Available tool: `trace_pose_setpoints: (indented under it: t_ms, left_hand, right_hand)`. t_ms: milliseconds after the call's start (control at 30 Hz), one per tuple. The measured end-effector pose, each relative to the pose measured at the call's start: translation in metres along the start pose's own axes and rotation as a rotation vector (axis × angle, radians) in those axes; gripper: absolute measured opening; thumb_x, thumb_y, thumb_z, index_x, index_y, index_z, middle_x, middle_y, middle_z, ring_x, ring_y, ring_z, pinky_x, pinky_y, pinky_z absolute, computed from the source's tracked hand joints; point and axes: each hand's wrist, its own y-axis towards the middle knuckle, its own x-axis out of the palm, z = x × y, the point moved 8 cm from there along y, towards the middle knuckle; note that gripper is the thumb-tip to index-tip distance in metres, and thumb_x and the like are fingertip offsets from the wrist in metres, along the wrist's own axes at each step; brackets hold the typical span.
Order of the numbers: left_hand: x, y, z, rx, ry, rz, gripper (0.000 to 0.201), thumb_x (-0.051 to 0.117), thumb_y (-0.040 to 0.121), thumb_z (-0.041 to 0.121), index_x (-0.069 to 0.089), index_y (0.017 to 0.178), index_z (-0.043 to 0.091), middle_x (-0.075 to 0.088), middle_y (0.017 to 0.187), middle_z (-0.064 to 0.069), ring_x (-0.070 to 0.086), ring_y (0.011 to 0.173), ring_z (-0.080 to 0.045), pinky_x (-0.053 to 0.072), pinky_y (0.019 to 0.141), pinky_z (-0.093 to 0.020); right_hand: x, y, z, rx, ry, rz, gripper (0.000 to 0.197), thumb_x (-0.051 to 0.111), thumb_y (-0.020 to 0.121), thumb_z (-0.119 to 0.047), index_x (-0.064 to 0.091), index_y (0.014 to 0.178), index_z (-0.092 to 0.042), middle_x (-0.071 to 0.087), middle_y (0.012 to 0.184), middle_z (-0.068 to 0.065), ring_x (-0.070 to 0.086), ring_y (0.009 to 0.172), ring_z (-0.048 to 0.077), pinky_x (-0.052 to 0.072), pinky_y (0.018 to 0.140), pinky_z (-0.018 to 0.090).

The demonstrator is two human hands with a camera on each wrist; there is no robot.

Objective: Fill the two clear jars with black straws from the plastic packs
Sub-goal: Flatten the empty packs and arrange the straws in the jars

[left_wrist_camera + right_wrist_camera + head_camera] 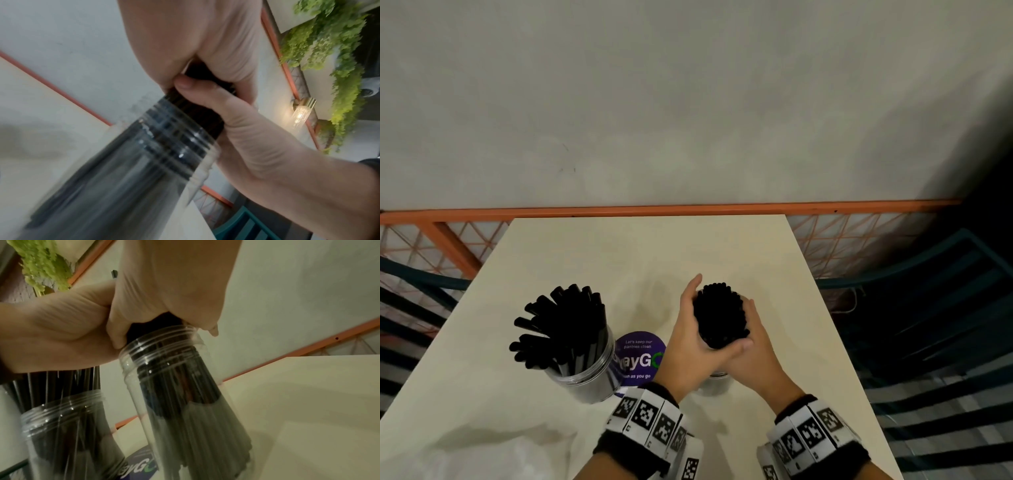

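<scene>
A bundle of black straws [719, 315] stands upright in the right clear jar [714, 383], whose body is mostly hidden under my hands. My left hand [688, 342] and right hand [753, 356] wrap round the bundle from both sides, just above the jar's threaded neck [160, 345]. In the right wrist view the straws [174, 382] run down inside the jar [216, 410]. The left wrist view shows the same grip: my left hand [185, 40] and right hand [246, 129] clasp the straws [197, 112] above the jar [144, 162]. The left jar [585, 373] holds fanned-out straws [561, 325].
A round purple sticker [640, 356] lies on the cream table [654, 246] between the jars. Crumpled clear plastic [482, 455] lies at the near left. An orange rail [654, 209] runs behind the table, and teal chairs [928, 308] stand on both sides.
</scene>
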Motion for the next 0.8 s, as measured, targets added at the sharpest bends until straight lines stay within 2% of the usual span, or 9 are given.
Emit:
trace_pose_setpoints:
  t_ms: [67, 167, 233, 300, 400, 500, 633, 733, 800]
  left_hand:
    - [0.0, 0.0, -0.002, 0.012, 0.025, 0.001, 0.101, 0.083, 0.059, 0.035, 0.019, 0.137, 0.039, 0.045, 0.133, 0.01, 0.043, 0.125, -0.001, 0.038, 0.106, -0.022]
    - [-0.002, -0.002, -0.01, 0.016, 0.071, -0.007, 0.093, 0.084, 0.058, 0.037, 0.028, 0.133, 0.035, 0.047, 0.13, 0.016, 0.042, 0.121, 0.007, 0.037, 0.104, -0.016]
    - [-0.002, -0.003, -0.013, 0.014, 0.1, -0.006, 0.09, 0.084, 0.056, 0.041, 0.031, 0.129, 0.037, 0.049, 0.126, 0.019, 0.043, 0.118, 0.011, 0.037, 0.1, -0.01]
    - [-0.001, -0.001, -0.018, 0.004, 0.128, 0.008, 0.092, 0.081, 0.052, 0.051, 0.034, 0.129, 0.034, 0.051, 0.126, 0.015, 0.044, 0.12, 0.006, 0.039, 0.102, -0.017]
    - [-0.002, -0.001, -0.023, -0.028, 0.158, 0.042, 0.103, 0.075, 0.048, 0.067, 0.031, 0.133, 0.029, 0.049, 0.132, 0.007, 0.038, 0.132, -0.012, 0.038, 0.108, -0.038]
    - [-0.003, -0.002, -0.02, -0.032, 0.11, 0.053, 0.102, 0.077, 0.05, 0.062, 0.031, 0.134, 0.028, 0.049, 0.131, 0.007, 0.04, 0.13, -0.01, 0.038, 0.108, -0.038]
    - [-0.003, -0.002, -0.028, -0.054, 0.141, 0.045, 0.105, 0.071, 0.047, 0.073, 0.03, 0.134, 0.03, 0.047, 0.126, 0.019, 0.032, 0.136, -0.023, 0.032, 0.111, -0.047]
    - [-0.005, -0.003, -0.034, -0.056, 0.115, 0.059, 0.103, 0.073, 0.046, 0.073, 0.032, 0.133, 0.035, 0.047, 0.131, 0.011, 0.032, 0.136, -0.024, 0.034, 0.109, -0.047]
    - [-0.004, -0.002, -0.031, -0.034, 0.098, 0.045, 0.089, 0.074, 0.048, 0.069, 0.033, 0.125, 0.048, 0.05, 0.127, 0.016, 0.037, 0.132, -0.018, 0.032, 0.111, -0.047]
  right_hand:
    - [-0.006, -0.003, 0.001, -0.003, 0.072, 0.036, 0.058, 0.062, 0.062, -0.054, 0.028, 0.102, -0.078, 0.046, 0.112, -0.028, 0.05, 0.12, 0.01, 0.016, 0.116, 0.054]
    - [0.0, -0.007, 0.015, 0.002, 0.006, 0.016, 0.049, 0.058, 0.062, -0.055, 0.039, 0.107, -0.06, 0.046, 0.112, -0.033, 0.043, 0.116, -0.013, -0.005, 0.119, 0.046]
    - [0.003, -0.007, 0.021, -0.005, -0.022, 0.007, 0.047, 0.056, 0.063, -0.056, 0.039, 0.108, -0.054, 0.044, 0.11, -0.035, 0.036, 0.113, -0.022, -0.007, 0.119, 0.042]
    - [0.005, -0.005, 0.022, -0.016, -0.077, 0.001, 0.05, 0.052, 0.065, -0.058, 0.039, 0.113, -0.05, 0.04, 0.11, -0.037, 0.031, 0.112, -0.026, -0.005, 0.119, 0.043]
    - [0.005, -0.003, 0.019, -0.028, -0.121, -0.003, 0.053, 0.05, 0.066, -0.061, 0.037, 0.117, -0.051, 0.038, 0.113, -0.038, 0.03, 0.113, -0.025, -0.002, 0.12, 0.042]
    - [-0.001, -0.003, 0.015, 0.003, 0.01, 0.043, 0.049, 0.059, 0.063, -0.054, 0.04, 0.108, -0.055, 0.049, 0.11, -0.029, 0.043, 0.114, -0.013, 0.003, 0.121, 0.04]
    - [0.006, -0.004, 0.016, -0.024, -0.095, -0.008, 0.056, 0.054, 0.065, -0.058, 0.04, 0.118, -0.049, 0.039, 0.111, -0.038, 0.03, 0.113, -0.028, -0.005, 0.12, 0.041]
    - [0.008, -0.003, 0.019, -0.042, -0.105, -0.004, 0.059, 0.054, 0.068, -0.057, 0.048, 0.123, -0.038, 0.042, 0.108, -0.037, 0.031, 0.113, -0.026, -0.007, 0.119, 0.04]
    - [0.01, -0.003, 0.018, -0.029, -0.11, -0.007, 0.059, 0.053, 0.067, -0.058, 0.049, 0.122, -0.036, 0.043, 0.109, -0.036, 0.033, 0.113, -0.024, -0.005, 0.119, 0.042]
